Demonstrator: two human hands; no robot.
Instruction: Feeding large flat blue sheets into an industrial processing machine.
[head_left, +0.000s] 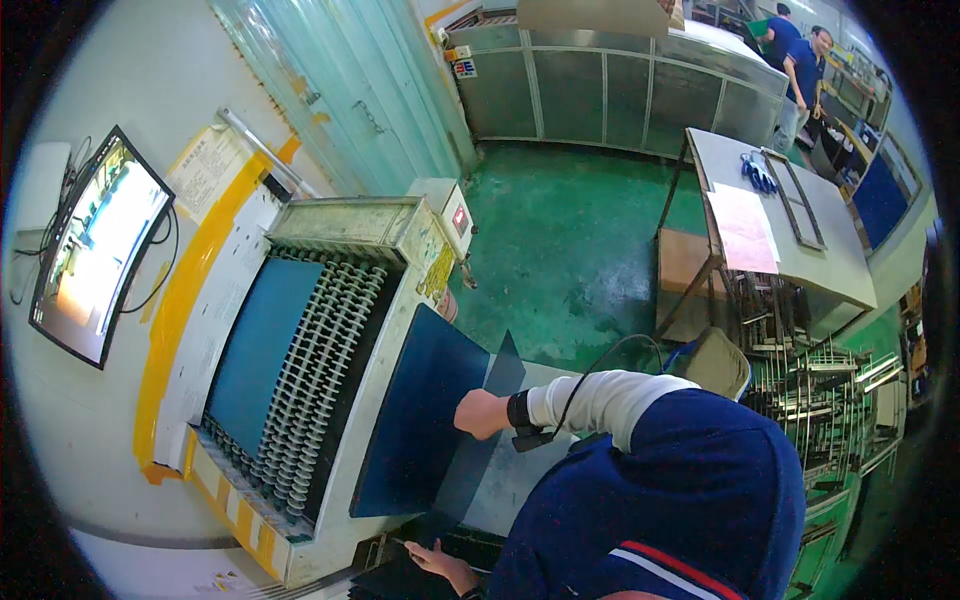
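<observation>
My right hand (483, 413) is closed in a loose fist, a black strap around its wrist. It overlaps the right part of a dark blue flat panel (415, 410) and a thinner dark sheet (508, 368) beside it; what its fingers hold is hidden. Lower down, my left hand (440, 565) has its fingers apart, close to dark flat pieces (395, 580) at the bottom edge. To the left is a machine with rows of metal rollers (325, 355). A blue panel (265, 345) lies on these rollers.
A lit monitor (105, 245) hangs on the left wall. At the back right, a table (835, 265) bears a pink sheet (742, 230) and a metal frame (795, 198). Metal racks (810, 400) stand behind my right shoulder. Two people (803, 75) are far off.
</observation>
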